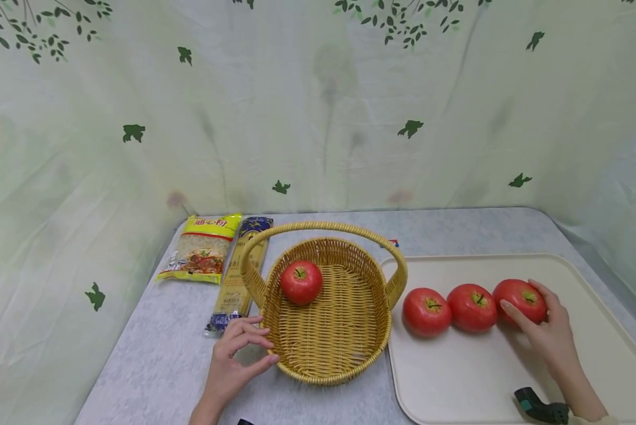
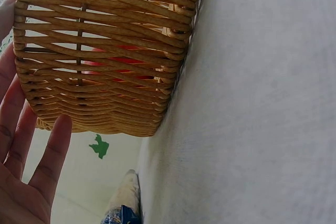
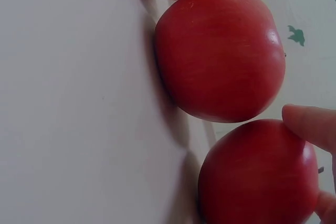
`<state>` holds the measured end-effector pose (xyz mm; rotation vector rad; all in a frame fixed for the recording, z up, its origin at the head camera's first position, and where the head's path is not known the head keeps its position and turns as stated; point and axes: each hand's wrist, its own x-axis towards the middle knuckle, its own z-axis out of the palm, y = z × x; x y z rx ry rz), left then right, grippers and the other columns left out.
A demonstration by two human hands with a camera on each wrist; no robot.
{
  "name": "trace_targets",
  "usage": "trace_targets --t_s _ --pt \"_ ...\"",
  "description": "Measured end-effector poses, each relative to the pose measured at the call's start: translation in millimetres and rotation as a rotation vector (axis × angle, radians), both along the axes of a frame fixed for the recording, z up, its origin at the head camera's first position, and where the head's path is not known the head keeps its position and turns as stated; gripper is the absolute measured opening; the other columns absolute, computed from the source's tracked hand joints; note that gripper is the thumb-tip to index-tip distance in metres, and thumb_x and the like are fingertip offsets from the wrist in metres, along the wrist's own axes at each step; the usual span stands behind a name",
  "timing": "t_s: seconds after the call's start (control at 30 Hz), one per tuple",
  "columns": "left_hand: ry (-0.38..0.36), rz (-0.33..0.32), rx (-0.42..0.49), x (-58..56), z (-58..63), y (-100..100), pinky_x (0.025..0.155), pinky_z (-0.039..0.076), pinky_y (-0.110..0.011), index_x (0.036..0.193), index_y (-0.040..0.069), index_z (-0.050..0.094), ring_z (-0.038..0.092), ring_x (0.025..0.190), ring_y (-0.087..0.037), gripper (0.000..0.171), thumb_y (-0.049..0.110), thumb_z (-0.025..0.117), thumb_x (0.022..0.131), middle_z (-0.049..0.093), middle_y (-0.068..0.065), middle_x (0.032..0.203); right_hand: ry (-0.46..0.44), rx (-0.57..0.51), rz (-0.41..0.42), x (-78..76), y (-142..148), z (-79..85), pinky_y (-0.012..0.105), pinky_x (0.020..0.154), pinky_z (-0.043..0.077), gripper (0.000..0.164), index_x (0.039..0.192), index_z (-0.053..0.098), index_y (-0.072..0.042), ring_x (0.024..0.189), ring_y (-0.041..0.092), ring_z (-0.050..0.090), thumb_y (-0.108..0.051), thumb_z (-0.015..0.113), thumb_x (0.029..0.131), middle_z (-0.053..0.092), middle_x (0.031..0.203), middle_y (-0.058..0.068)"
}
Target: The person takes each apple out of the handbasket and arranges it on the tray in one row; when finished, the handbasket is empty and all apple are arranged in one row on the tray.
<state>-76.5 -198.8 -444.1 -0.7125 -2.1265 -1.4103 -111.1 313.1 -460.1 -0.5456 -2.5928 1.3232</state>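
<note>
A round wicker basket (image 1: 328, 348) with an arched handle stands mid-table, one red apple (image 1: 301, 283) inside it on the left. My left hand (image 1: 238, 354) touches the basket's left rim, fingers mostly straight; the left wrist view has the fingers (image 2: 52, 150) along the woven outer wall. Three more red apples sit in a row on the cream tray (image 1: 456, 378): a left one (image 1: 426, 313), a middle one (image 1: 472, 308) and a right one (image 1: 514, 295). With thumb and fingers on either side, my right hand (image 1: 554, 330) grips the right apple (image 3: 260, 177).
Left of the basket lie a yellow-edged bag of pasta (image 1: 201, 251) and a long packet of spaghetti (image 1: 238, 283). The basket's right side stands close against the tray's left edge. A pale curtain with printed leaves (image 1: 318, 118) hangs behind the table.
</note>
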Motion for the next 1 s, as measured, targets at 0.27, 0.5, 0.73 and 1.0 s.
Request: trace_targets --t_s 0.27,0.5,0.73,1.0 --pt "0.001 0.002 -0.002 0.7 0.2 -0.4 0.095 0.037 -0.023 0.079 0.01 0.069 0.054 0.105 -0.026 0.036 -0.012 0.084 0.055 0.062 -0.014 0.088 0.026 0.04 0.065 -1.3 2.3 -0.5 0.07 0.085 0.038 0.08 0.149 0.015 -0.002 0.125 0.052 0.023 -0.033 0.061 0.092 0.023 0.142 0.033" --pt "0.008 -0.001 -0.001 0.6 0.3 -0.4 0.095 0.038 -0.024 0.079 0.011 0.069 0.054 0.105 -0.026 0.036 -0.011 0.084 0.055 0.063 -0.014 0.087 -0.013 0.06 0.088 -5.0 5.8 -0.4 0.07 0.084 0.039 0.083 0.15 0.013 -0.002 0.122 0.054 0.024 -0.039 0.059 0.092 0.023 0.139 0.035" --pt "0.022 -0.009 0.007 0.7 0.6 -0.5 0.095 0.038 -0.024 0.08 0.011 0.069 0.054 0.105 -0.026 0.037 -0.011 0.084 0.055 0.062 -0.013 0.087 -0.017 0.079 0.112 -7.9 8.0 -0.4 0.068 0.08 0.044 0.082 0.149 0.013 -0.001 0.119 0.055 0.025 -0.039 0.058 0.093 0.024 0.137 0.036" --pt "0.021 -0.014 0.012 0.2 0.3 -0.1 0.095 0.038 -0.025 0.08 0.011 0.068 0.054 0.105 -0.027 0.037 -0.012 0.083 0.055 0.062 -0.014 0.087 -0.028 0.076 0.122 -7.4 9.9 -3.4 0.068 0.08 0.044 0.084 0.15 0.009 -0.003 0.119 0.056 0.024 -0.039 0.058 0.093 0.022 0.137 0.037"
